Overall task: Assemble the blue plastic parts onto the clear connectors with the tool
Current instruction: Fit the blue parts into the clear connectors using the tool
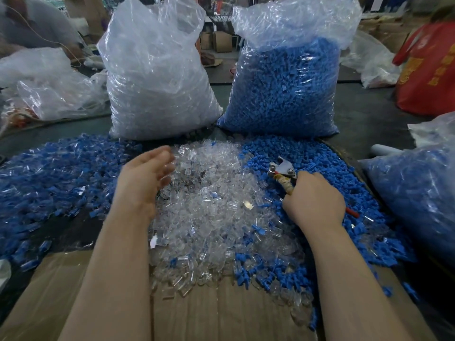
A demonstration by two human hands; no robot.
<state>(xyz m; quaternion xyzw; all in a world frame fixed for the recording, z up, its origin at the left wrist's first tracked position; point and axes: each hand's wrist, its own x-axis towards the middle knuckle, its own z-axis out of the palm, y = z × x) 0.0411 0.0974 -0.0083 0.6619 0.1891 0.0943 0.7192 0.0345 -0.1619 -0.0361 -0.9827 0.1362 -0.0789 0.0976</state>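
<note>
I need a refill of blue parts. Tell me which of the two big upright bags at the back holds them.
The right bag, behind the tool: it is packed with blue parts. The left bag holds only clear ones.

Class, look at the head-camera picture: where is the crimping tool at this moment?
The tool is right of centre, gripped in the right hand. Its metal head pokes up over the loose blue parts, beside the clear connector pile.

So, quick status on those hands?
Left hand open over clear connectors. Right hand grips tool on blue parts. Nothing blocking.
</note>
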